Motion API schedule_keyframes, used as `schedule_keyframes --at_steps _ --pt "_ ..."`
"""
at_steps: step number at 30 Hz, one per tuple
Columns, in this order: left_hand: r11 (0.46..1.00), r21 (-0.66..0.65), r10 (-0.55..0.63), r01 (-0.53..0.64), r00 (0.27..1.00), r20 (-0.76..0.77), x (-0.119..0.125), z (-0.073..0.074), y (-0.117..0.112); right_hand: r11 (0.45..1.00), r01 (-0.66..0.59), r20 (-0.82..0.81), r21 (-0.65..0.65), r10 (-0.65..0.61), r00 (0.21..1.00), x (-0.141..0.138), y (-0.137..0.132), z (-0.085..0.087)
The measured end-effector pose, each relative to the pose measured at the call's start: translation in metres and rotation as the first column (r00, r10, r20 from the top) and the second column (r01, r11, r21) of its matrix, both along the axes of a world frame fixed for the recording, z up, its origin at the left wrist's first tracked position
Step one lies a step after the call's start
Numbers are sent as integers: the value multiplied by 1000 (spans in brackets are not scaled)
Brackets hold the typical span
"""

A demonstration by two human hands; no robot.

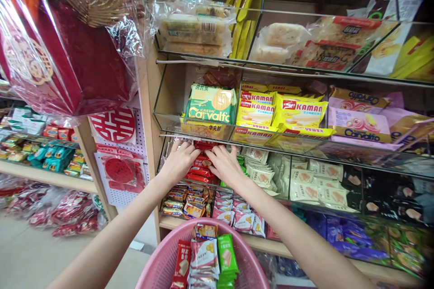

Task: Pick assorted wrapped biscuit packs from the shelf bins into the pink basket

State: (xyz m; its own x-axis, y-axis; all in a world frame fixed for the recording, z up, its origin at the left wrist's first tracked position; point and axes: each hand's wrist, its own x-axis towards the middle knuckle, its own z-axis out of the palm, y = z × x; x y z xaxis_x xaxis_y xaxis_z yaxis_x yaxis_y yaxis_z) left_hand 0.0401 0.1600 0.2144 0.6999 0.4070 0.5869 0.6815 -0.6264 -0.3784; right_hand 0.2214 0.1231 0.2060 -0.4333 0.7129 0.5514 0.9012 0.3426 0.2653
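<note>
Pink basket (251, 255) stands nearest the camera, between the forearms, and contains wrapped packets (205, 255) in several colours. Red packets (200, 177) lie beyond the basket in a compartment of the shelf unit (151, 144), between and below the two sets of fingertips. Left grip (180, 158) contacts the red stack from its left; right grip (224, 165) contacts it from its right. Both are held back upward, fingers angled inward; whether either is closed on a packet cannot be told. Left forearm (118, 230) extends from the lower left and right forearm (278, 216) from the lower right, converging at the stack. Orange packets (193, 209) lie one tier below. White packets (260, 175) lie to the right. Green Carvalfo pack (212, 103) sits one tier above.
</note>
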Motion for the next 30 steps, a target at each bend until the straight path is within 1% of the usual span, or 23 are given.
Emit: schedule_keyframes --at_steps 5,8,10,12,14,16,19,21,24,27,30 --pt "999 -13 -32 33 999 33 -3 -3 -4 999 -38 -31 -28 37 999 -1 6 -2" --pt "998 -13 -59 62 987 149 -6 -8 -10 999 -34 -101 -22 31 994 -2 2 0" --pt "991 -70 -97 118 963 250 -9 -10 -15 1000 -17 -178 4 17 984 -2 -5 2" --pt "966 -191 -110 174 945 308 -10 -11 -18 999 2 -245 38 7 969 -1 -15 4" --pt "922 -338 -99 190 958 270 -9 -8 -18 997 15 -297 75 8 955 1 -28 4" --pt "870 -461 -112 172 982 155 -5 -3 -14 993 28 -348 110 13 938 4 -40 3" --pt "815 -559 -164 151 986 27 4 5 -7 989 54 -423 136 8 906 13 -58 1" --pt "795 -588 -190 152 982 -3 10 11 -3 987 63 -459 149 13 888 20 -68 0" --pt "780 -611 -205 133 978 -49 17 17 0 983 57 -491 175 37 870 28 -78 0" --pt "777 -620 -207 104 974 -96 21 21 1 981 64 -505 182 37 862 32 -83 1" --pt "785 -614 -199 78 971 -132 23 22 -1 983 76 -510 170 21 860 34 -86 0"
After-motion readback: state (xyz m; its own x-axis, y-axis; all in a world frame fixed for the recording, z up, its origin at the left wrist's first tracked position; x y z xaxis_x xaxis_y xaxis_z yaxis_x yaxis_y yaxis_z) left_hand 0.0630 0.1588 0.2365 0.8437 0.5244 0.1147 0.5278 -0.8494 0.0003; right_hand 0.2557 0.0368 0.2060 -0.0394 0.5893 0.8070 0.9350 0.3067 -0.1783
